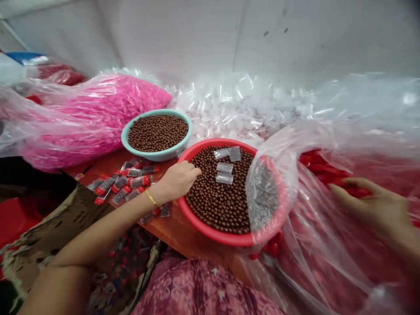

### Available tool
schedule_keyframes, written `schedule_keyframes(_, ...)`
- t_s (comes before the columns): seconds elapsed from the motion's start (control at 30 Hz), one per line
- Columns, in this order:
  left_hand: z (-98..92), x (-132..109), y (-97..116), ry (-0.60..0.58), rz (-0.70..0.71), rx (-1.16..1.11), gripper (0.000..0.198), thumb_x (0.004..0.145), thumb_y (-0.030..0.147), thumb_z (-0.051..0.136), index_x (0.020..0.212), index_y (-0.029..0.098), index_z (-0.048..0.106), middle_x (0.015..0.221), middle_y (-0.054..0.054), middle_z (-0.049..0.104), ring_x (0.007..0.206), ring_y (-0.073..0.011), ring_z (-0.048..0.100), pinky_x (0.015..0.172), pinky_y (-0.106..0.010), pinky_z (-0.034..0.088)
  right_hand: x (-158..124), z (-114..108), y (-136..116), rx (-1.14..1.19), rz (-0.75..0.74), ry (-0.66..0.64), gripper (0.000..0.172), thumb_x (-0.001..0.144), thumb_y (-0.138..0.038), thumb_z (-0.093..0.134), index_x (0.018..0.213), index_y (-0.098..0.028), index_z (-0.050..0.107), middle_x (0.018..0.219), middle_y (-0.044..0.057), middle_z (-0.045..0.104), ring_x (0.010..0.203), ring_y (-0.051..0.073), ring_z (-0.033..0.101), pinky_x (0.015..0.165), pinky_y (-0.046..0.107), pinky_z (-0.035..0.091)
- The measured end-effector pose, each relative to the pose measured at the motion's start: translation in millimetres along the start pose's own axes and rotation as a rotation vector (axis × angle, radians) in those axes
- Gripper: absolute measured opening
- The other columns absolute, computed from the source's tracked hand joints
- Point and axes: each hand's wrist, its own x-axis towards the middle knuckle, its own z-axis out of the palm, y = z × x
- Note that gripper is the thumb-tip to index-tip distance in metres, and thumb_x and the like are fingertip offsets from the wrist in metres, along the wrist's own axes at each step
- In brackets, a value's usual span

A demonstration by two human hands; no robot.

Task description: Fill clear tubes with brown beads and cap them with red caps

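Note:
My left hand (pixel 179 179) is curled closed at the left rim of a red basin (pixel 193 218). Whatever its fingers hold, if anything, is hidden. Small round brown balls (pixel 216 205) fill the basin, and several clear plastic tubes (pixel 225 168) lie on top of them. On the right, my right hand (pixel 374 205) reaches into the mouth of a clear plastic bag (pixel 315 245) of red caps (pixel 320 168). Its fingers and thumb are bent around red caps, somewhat blurred. A flap of the bag drapes over the basin's right side.
A light blue basin (pixel 183 146) of brown balls stands behind left. Filled tubes with red caps (pixel 131 181) lie on the red table (pixel 173 232). A bag of pink pieces (pixel 98 118), a heap of clear tubes (pixel 229 109) and a cardboard box (pixel 29 262) surround it.

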Motion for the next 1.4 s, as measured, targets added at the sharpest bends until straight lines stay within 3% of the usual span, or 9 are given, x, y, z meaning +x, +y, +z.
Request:
schedule_keyframes(0.07,9.5,24.4,11.9,-0.118,0.043,0.049,0.022,0.09,0.013,0.04,0.087,0.013,0.062,0.082,-0.007,0.064,0.079,-0.0175,0.057,0.071,-0.028,0.044,2.6,3.4,-21.1,0.015,-0.012,-0.034,0.032,0.058,-0.056,0.058,0.069,-0.027,0.065,0.049,0.001,0.058,0.048,0.021,0.057,0.045,0.031,0.04)
schedule_keyframes(0.17,23.8,51.4,30.1,-0.183,0.115,0.087,0.022,0.091,0.016,0.04,0.093,0.014,0.061,0.088,-0.009,0.064,0.083,-0.0198,0.059,0.068,-0.029,0.043,-4.9,6.1,-40.7,-0.034,-0.231,0.023,0.035,0.066,-0.055,0.053,0.072,-0.023,0.065,0.071,0.006,0.068,0.064,0.021,0.063,0.052,0.029,0.041)
schedule_keyframes(0.27,33.8,66.4,43.0,-0.206,0.162,0.097,0.02,0.09,0.02,0.044,0.102,0.014,0.059,0.094,-0.011,0.064,0.087,-0.0218,0.06,0.066,-0.029,0.044,-14.4,11.7,-41.2,-0.095,-0.386,0.125,0.034,0.074,-0.051,0.052,0.074,-0.02,0.065,0.079,0.007,0.068,0.07,0.019,0.063,0.05,0.026,0.036)
schedule_keyframes(0.43,36.5,71.2,35.3,-0.273,0.168,0.106,0.03,0.091,0.011,0.034,0.097,0.015,0.062,0.093,-0.013,0.065,0.087,-0.0217,0.062,0.068,-0.03,0.045,-16.5,21.2,-27.3,-0.037,-0.413,0.162,0.028,0.077,-0.047,0.055,0.076,-0.02,0.063,0.08,0.007,0.068,0.074,0.02,0.063,0.056,0.027,0.041)
schedule_keyframes(0.6,24.9,65.3,26.2,-0.427,-0.203,-0.053,0.028,0.09,0.021,0.039,0.085,0.01,0.065,0.078,-0.014,0.068,0.075,-0.0226,0.065,0.066,-0.03,0.045,-12.9,27.6,-21.3,-0.002,-0.34,0.142,0.03,0.079,-0.049,0.052,0.078,-0.02,0.062,0.08,0.007,0.067,0.075,0.021,0.061,0.061,0.03,0.043)
schedule_keyframes(0.77,35.2,79.3,38.3,-0.642,-0.579,-0.815,0.057,0.092,0.054,0.027,0.067,0.014,0.059,0.052,-0.004,0.062,0.042,-0.0133,0.055,0.052,-0.025,0.042,-13.3,29.6,-19.8,-0.026,-0.361,0.162,0.032,0.081,-0.047,0.047,0.08,-0.019,0.063,0.079,0.009,0.068,0.077,0.021,0.061,0.061,0.029,0.043)
schedule_keyframes(0.9,53.8,95.5,41.3,-0.599,-0.894,-1.036,0.055,0.089,0.059,0.034,0.065,0.013,0.055,0.053,-0.003,0.06,0.039,-0.0111,0.053,0.043,-0.022,0.034,-14.5,28.0,-20.1,-0.064,-0.441,0.216,0.03,0.082,-0.044,0.047,0.081,-0.019,0.064,0.087,0.011,0.068,0.086,0.022,0.061,0.065,0.03,0.044)
schedule_keyframes(1.1,53.8,102.5,42.5,-0.381,-1.125,-1.293,0.045,0.087,0.057,0.043,0.075,0.015,0.051,0.057,0.001,0.058,0.041,-0.0086,0.051,0.044,-0.019,0.037,-14.6,30.2,-20.7,-0.156,-0.536,0.254,0.026,0.081,-0.041,0.05,0.079,-0.02,0.065,0.093,0.011,0.067,0.085,0.024,0.058,0.073,0.036,0.044)
schedule_keyframes(1.4,43.2,93.8,43.4,-0.196,-1.039,-1.171,0.01,0.081,0.022,0.056,0.078,0.013,0.058,0.064,0.002,0.058,0.046,-0.0038,0.048,0.047,-0.015,0.037,-17.3,28.9,-22.2,-0.131,-0.499,0.27,0.024,0.085,-0.04,0.046,0.076,-0.021,0.057,0.125,0.012,0.063,0.111,0.027,0.054,0.088,0.043,0.038)
